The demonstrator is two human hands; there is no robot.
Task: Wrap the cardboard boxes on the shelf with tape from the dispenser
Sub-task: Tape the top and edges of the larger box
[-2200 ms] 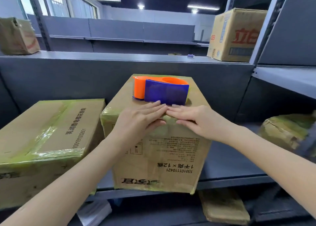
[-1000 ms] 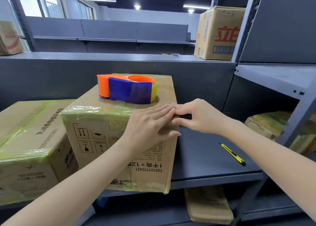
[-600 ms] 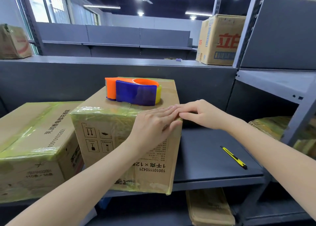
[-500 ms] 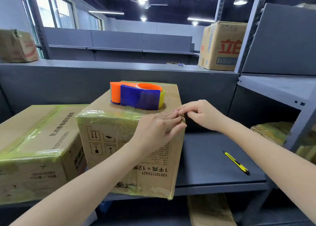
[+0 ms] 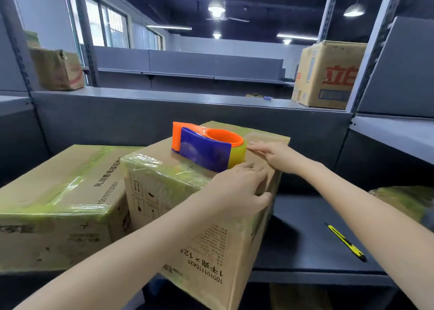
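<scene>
Both bare forearms reached forward. The left forearm rose from the lower left toward the middle, and the left hand point(image 5: 237, 190) lay palm-down over the near top edge of the cardboard box point(image 5: 211, 244), fingers fairly straight on the top face, thumb spread down the front face. The right forearm came in from the lower right. The right hand point(image 5: 278, 156) lay farther back, flat on the box top, fingers straight and together, pointing left. The hands sat close together.
</scene>
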